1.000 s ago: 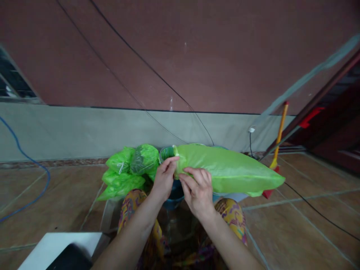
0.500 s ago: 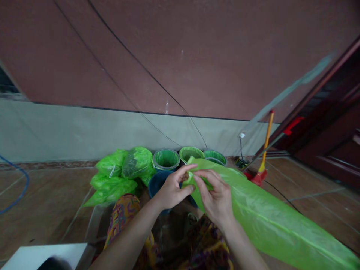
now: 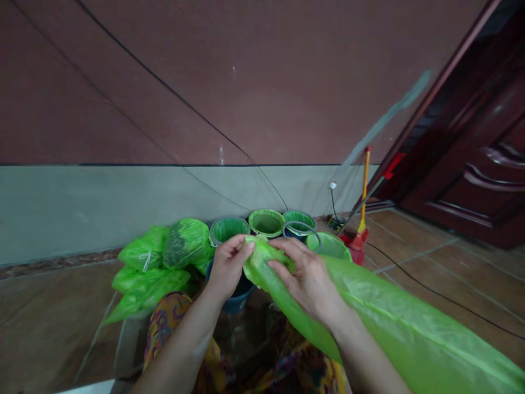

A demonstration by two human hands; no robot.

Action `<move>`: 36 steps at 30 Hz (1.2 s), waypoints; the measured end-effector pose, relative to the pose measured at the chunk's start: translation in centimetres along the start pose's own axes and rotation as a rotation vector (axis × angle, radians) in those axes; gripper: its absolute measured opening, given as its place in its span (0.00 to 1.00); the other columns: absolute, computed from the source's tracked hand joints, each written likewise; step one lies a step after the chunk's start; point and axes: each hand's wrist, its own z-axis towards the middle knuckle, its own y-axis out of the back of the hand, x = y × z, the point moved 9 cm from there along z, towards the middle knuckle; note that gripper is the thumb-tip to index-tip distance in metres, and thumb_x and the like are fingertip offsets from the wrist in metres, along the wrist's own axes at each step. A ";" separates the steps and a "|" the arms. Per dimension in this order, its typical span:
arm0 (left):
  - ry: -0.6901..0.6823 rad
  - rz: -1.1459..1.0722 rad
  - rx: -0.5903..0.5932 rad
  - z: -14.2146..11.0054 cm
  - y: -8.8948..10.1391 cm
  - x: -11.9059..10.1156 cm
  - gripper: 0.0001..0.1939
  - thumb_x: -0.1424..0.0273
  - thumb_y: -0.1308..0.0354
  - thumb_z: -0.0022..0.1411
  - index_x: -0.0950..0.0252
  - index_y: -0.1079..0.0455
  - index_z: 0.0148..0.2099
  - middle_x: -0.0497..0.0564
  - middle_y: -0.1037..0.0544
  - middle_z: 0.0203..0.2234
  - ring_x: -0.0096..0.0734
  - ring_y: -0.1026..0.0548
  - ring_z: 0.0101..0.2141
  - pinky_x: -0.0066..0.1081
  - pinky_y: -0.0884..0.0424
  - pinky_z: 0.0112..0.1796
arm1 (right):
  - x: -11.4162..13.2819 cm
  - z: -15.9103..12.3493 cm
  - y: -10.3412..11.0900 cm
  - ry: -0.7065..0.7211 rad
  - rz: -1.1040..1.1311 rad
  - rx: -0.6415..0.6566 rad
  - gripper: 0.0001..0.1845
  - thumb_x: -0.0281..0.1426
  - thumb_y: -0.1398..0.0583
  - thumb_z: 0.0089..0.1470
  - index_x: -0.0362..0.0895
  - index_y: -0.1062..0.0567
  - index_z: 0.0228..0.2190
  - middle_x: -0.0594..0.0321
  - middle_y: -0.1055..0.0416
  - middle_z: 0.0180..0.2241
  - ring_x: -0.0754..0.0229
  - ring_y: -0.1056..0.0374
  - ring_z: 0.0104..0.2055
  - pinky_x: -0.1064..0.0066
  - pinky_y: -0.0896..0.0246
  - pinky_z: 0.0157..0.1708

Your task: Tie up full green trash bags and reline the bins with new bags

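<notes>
I hold a long green plastic bag (image 3: 394, 323) by its near end, in front of my knees. My left hand (image 3: 227, 268) pinches the bag's edge between thumb and fingers. My right hand (image 3: 305, 276) lies over the same end, fingers curled and pressing the plastic. The bag trails down and off to the lower right. Just beyond my hands stands a blue bucket (image 3: 235, 293), partly hidden by them.
Several buckets lined with green bags (image 3: 266, 221) stand in a row by the wall. Tied green bags (image 3: 164, 260) are piled at the left. A broom with a yellow handle (image 3: 363, 191) leans at the right, near a dark wooden door (image 3: 479, 158). Black cables cross the tiled floor.
The bag's free end has swung from level at the right down toward the lower right. My hands stayed on its near end, spreading slightly. The view turned right, hiding the white object.
</notes>
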 end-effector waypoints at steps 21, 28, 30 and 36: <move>-0.047 -0.051 -0.547 1.3 15.0 -1.2 0.13 0.69 0.28 0.43 0.65 0.29 0.28 0.43 0.25 0.23 0.22 0.29 0.26 0.23 0.32 0.31 | -9.4 -6.3 6.3 -0.217 -0.548 0.064 0.18 0.23 0.48 0.57 0.43 0.20 0.41 0.55 0.20 0.37 0.53 0.25 0.39 0.60 0.36 0.46; -0.022 -0.071 -0.686 0.6 18.8 -2.1 0.09 0.78 0.33 0.42 0.67 0.31 0.27 0.43 0.24 0.23 0.21 0.27 0.27 0.20 0.29 0.34 | -12.3 -7.4 7.9 -0.449 -0.007 -0.060 0.14 0.34 0.44 0.60 0.47 0.20 0.41 0.61 0.20 0.35 0.56 0.25 0.35 0.67 0.32 0.37; -0.009 -0.079 -0.718 0.4 19.2 -2.3 0.09 0.80 0.35 0.42 0.67 0.31 0.28 0.44 0.23 0.24 0.21 0.27 0.27 0.21 0.28 0.33 | -12.9 -7.6 6.9 -0.476 0.202 -0.059 0.15 0.39 0.42 0.60 0.47 0.20 0.42 0.61 0.20 0.37 0.56 0.25 0.38 0.68 0.31 0.38; -0.023 0.069 -0.761 -0.3 20.6 -2.8 0.10 0.78 0.36 0.45 0.65 0.33 0.30 0.42 0.25 0.24 0.22 0.27 0.25 0.23 0.27 0.31 | -13.2 -7.3 5.4 -0.508 0.484 -0.186 0.16 0.42 0.37 0.56 0.47 0.19 0.42 0.61 0.20 0.40 0.57 0.27 0.42 0.68 0.34 0.43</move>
